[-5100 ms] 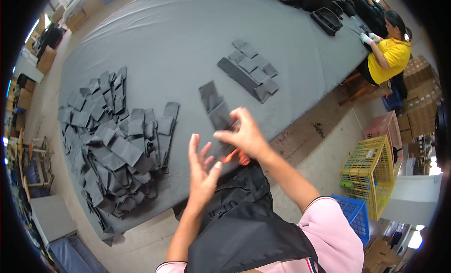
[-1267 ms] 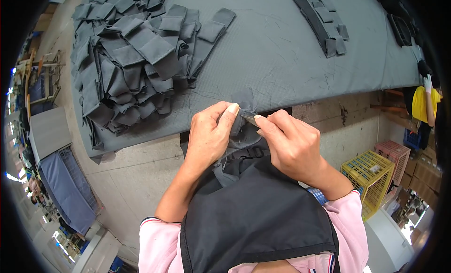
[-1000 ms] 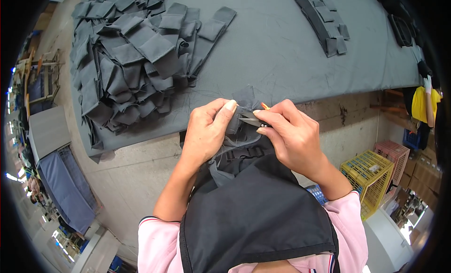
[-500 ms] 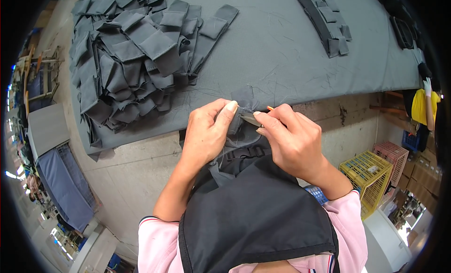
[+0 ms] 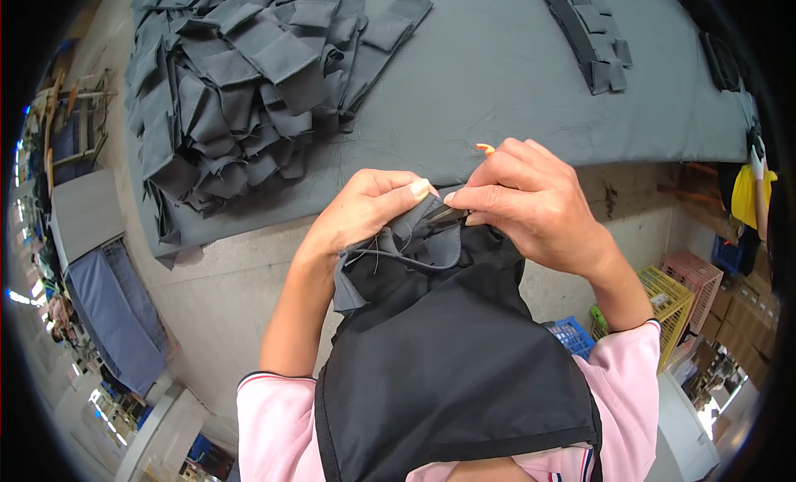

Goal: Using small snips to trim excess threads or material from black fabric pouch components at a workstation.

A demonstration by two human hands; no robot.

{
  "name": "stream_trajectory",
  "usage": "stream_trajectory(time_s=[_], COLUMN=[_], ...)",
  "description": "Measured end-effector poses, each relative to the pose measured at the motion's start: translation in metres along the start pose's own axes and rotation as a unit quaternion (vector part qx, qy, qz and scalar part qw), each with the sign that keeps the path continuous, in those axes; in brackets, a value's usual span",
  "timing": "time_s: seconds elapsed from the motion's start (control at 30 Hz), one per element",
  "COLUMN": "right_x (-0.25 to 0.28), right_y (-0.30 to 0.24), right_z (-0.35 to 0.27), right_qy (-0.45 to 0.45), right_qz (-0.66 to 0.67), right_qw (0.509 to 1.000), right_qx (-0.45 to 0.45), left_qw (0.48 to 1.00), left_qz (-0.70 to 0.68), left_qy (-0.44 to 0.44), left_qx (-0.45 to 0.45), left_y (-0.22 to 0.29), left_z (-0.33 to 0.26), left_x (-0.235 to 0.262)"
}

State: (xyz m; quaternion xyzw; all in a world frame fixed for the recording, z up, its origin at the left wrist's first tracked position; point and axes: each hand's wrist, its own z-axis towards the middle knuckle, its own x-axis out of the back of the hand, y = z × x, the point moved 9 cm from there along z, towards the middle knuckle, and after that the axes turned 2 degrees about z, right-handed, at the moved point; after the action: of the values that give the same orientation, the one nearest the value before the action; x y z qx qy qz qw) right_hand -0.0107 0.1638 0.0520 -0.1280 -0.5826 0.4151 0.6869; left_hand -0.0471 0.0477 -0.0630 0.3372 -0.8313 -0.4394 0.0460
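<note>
The left hand pinches a grey fabric piece between thumb and fingers, just past the near edge of the grey table. The right hand is closed narrowly around a small orange-handled snipper, whose dark blades meet the fabric at the left thumb tip; only the orange tip shows above the knuckles. The two hands touch at the fingertips. The fabric hangs down over a black apron that fills the lower middle of the view.

A large heap of grey fabric pieces covers the left part of the table and reaches its left and near edges. A small row of dark pieces lies well apart at the far right. Between heap and row the table surface is bare up to the edge in front of the hands. Below the edge, concrete floor shows, with yellow and blue crates at the right.
</note>
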Motion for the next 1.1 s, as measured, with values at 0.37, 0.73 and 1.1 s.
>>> stream_trajectory(time_s=[0.37,0.73,1.1], right_x=[-0.015,-0.016,-0.016], right_y=[-0.017,-0.013,-0.019], right_z=[0.015,0.01,0.011], right_qy=[-0.072,-0.053,-0.098], right_qz=[-0.025,-0.018,-0.03], right_qw=[0.992,0.998,0.992], right_qx=[0.098,0.04,0.067], left_qw=[0.992,0.986,0.986], left_qz=[-0.098,-0.139,-0.124], left_qy=[-0.074,-0.094,-0.103], left_qx=[0.013,0.022,0.028], left_y=[-0.008,-0.013,-0.016], left_z=[-0.001,-0.001,0.0], left_x=[-0.012,-0.014,-0.02])
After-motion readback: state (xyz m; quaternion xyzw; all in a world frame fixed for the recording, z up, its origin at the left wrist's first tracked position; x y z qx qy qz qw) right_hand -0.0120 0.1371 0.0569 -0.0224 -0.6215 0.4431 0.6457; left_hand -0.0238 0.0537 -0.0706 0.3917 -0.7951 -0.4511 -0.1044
